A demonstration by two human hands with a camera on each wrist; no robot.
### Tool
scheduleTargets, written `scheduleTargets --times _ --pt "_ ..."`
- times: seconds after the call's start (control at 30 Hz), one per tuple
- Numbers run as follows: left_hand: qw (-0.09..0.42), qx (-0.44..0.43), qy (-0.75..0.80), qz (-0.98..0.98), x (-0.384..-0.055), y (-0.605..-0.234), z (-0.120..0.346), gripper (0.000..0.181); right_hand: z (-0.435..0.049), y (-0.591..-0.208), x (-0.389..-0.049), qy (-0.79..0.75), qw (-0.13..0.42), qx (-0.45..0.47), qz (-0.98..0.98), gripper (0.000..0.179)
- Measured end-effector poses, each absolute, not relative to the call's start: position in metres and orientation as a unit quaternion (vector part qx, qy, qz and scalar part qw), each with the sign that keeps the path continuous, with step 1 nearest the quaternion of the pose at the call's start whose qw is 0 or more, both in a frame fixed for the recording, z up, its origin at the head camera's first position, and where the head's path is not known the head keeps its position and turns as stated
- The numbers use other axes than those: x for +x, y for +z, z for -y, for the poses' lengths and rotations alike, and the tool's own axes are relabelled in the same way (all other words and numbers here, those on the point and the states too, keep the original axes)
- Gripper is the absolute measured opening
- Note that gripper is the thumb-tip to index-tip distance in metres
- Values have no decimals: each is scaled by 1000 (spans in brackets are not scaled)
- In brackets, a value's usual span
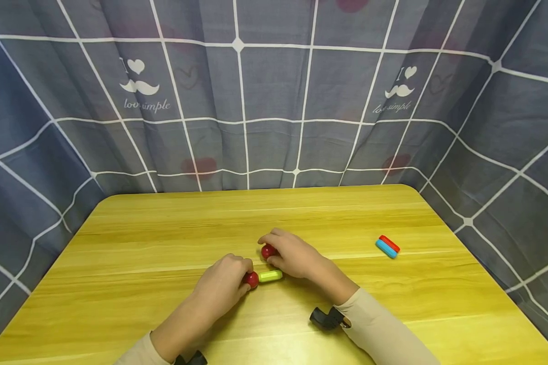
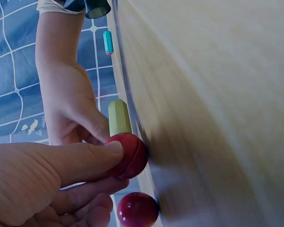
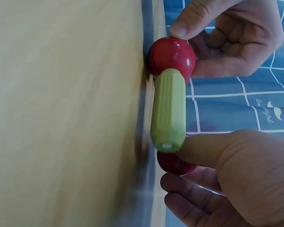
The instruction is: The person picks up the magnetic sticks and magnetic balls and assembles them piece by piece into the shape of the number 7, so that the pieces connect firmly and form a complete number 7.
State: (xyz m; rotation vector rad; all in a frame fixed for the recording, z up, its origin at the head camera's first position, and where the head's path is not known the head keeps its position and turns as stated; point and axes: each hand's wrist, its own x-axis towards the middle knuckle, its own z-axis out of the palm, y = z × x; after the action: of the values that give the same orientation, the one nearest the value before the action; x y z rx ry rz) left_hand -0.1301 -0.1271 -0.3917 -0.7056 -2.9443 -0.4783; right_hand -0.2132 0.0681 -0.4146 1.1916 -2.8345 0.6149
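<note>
A red ball (image 1: 251, 280) is pinched between the thumb and fingers of my left hand (image 1: 224, 284). A yellow-green ridged rod (image 3: 168, 111) meets this ball and points to the right over the table. My right hand (image 1: 297, 256) curls its thumb and fingers about a second red ball (image 1: 268, 251), just beyond the first. In the right wrist view, part of that second ball (image 3: 174, 164) is hidden behind the rod and thumb. The left wrist view shows the second ball (image 2: 137, 209) apart from the first one (image 2: 132, 156).
A red rod (image 1: 389, 243) and a blue rod (image 1: 386, 249) lie side by side on the right part of the wooden table (image 1: 164, 228). A grey checked curtain (image 1: 274, 101) hangs behind the table and along its sides.
</note>
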Motion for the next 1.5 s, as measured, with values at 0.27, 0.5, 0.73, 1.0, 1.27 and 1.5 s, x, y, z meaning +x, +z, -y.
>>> scheduleTargets --times 0.27,0.5,0.73,1.0,1.27,1.5 --pt "40 -227 -155 961 -129 -391 127 23 -87 -415 -206 195 6 375 906 32" --pt "40 -223 -154 962 -128 -391 127 23 -99 -415 -202 194 10 376 906 28" --pt "43 -221 -156 962 -129 -392 127 22 -109 -412 -197 195 6 380 904 27" --pt "43 -221 -159 961 -129 -392 127 21 -119 -414 -192 189 3 372 909 28" --pt "49 -222 -161 960 -128 -394 127 20 -126 -413 -189 185 10 382 905 28" --pt "56 -221 -155 961 -130 -395 125 20 -126 -410 -185 180 1 382 906 30"
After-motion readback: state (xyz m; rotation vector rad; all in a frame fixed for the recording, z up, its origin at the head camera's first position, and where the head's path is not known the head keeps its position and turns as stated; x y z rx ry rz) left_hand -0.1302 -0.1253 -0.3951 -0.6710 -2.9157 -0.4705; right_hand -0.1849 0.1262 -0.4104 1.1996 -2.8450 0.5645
